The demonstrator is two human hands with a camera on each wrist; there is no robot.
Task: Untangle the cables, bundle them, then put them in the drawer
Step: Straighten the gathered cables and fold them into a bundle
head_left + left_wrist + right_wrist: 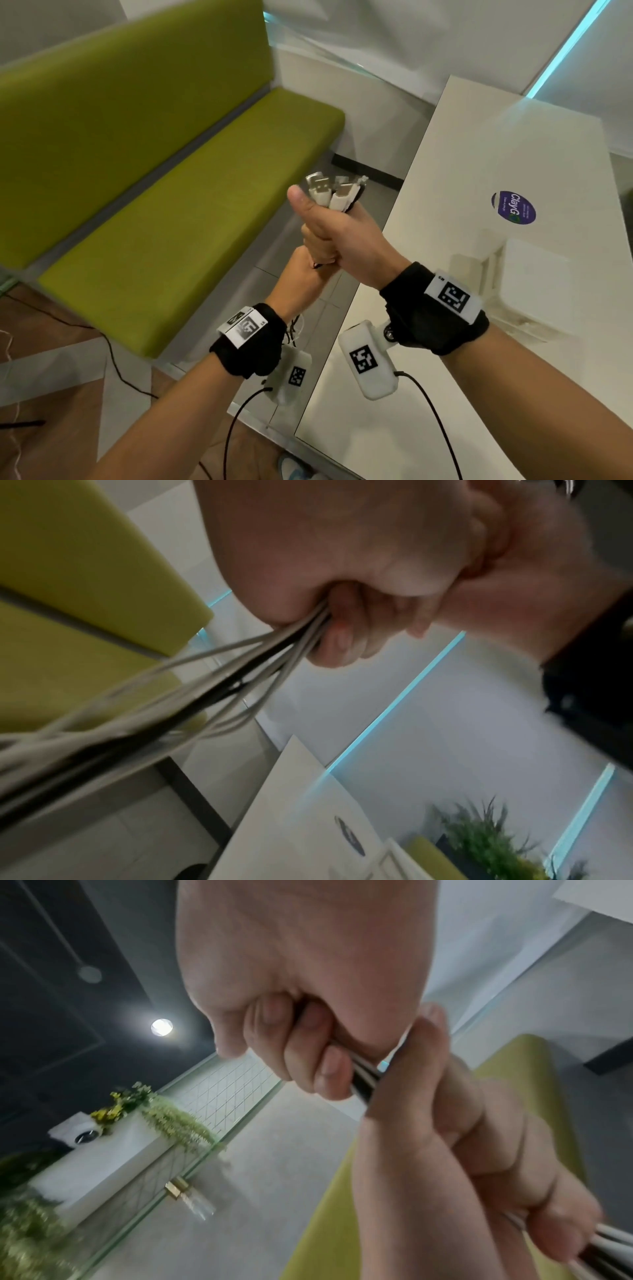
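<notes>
A bundle of white and black cables stands upright between my two fists above the floor, between bench and table. Its plug ends [330, 192], white USB-type connectors, stick out above my right hand [346, 236], which grips the bundle with the thumb raised. Directly below, my left hand [303, 274] grips the same bundle. Loose cable lengths [295, 327] hang under the left wrist. In the left wrist view, the cables [219, 680] fan out of the left hand [342, 593]. In the right wrist view, the right hand [301, 1020] curls round the strands [365, 1079] above the left hand [472, 1139]. No drawer is in view.
A green padded bench [178, 192] runs along the left. A glossy white table [479, 171] with a round blue sticker [513, 208] fills the right. A thin black wire [113, 356] trails over the floor at the lower left. Grey tiled floor lies between bench and table.
</notes>
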